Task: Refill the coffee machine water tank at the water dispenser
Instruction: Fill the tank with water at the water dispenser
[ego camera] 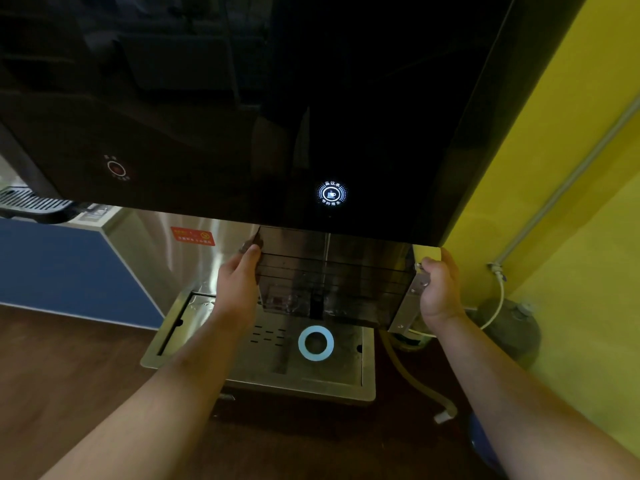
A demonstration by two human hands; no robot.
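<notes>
Where a yellow wall (571, 202) meets a dark wooden floor (69, 358), a water dispenser (242, 98) with a glossy black front fills the upper part of the head view. To its left is a blue panel (62, 268). A grey pipe (571, 181) runs diagonally along the yellow wall, and a yellowish hose (412, 379) lies on the floor by the dispenser's right side.

Below the black front is a steel recess, and at its foot a steel drip tray (311, 393) juts toward the viewer. Above that tray, tucked up under the lower edge of the black front, is the water tank (346, 278), a smoky see-through box held level in the air between two bare forearms.

The left hand (239, 282) is on the tank's left side, its grip clamped there with the thumb on the near edge. The right hand (440, 285) is on the tank's right end, its grip clamped on that corner with the thumb curled over the front.

On the black front just above the tank, a round button (331, 193) glows white and blue. A pale blue ring (316, 342) shines on the drip tray beneath the tank. Further left on the front is a dim red button (116, 168), and a red sticker (192, 236) is on the steel back of the recess.
</notes>
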